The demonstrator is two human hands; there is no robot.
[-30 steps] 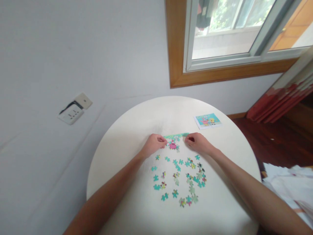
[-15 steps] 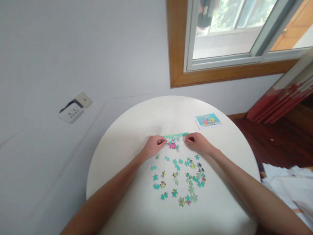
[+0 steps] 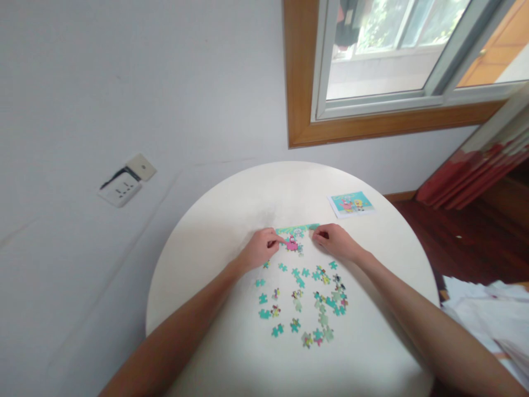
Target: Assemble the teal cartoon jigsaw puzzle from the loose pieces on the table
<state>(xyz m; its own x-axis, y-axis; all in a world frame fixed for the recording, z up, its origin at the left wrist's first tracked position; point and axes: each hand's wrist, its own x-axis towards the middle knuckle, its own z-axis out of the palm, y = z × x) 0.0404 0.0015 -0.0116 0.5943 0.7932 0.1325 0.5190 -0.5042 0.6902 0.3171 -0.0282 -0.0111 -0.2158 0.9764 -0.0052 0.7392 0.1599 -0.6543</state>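
Note:
A partly joined jigsaw puzzle [image 3: 294,231] lies near the middle of the white round table, with a green top strip and a pink cartoon figure [image 3: 292,245]. My left hand [image 3: 261,246] is at its left side, index finger stretched out and touching the pink section, the other fingers curled. At the puzzle's right edge, my right hand [image 3: 334,240] has thumb and fingers pinched together; whatever they hold is too small to make out. Several loose puzzle pieces [image 3: 323,318] are spread below, between my forearms, mostly green with some yellow and pink.
A picture card [image 3: 352,204] showing pink and yellow cartoon figures lies at the table's [image 3: 231,198] back right. Behind stand a wall with a socket [image 3: 120,189] and a wood-framed window [image 3: 300,82]. Papers [image 3: 491,314] are stacked at the right, below a red-and-white curtain [image 3: 475,160].
My left index finger has reached out to the right onto the pink section, where thumb and finger were pinched together before. The right hand stays almost in place.

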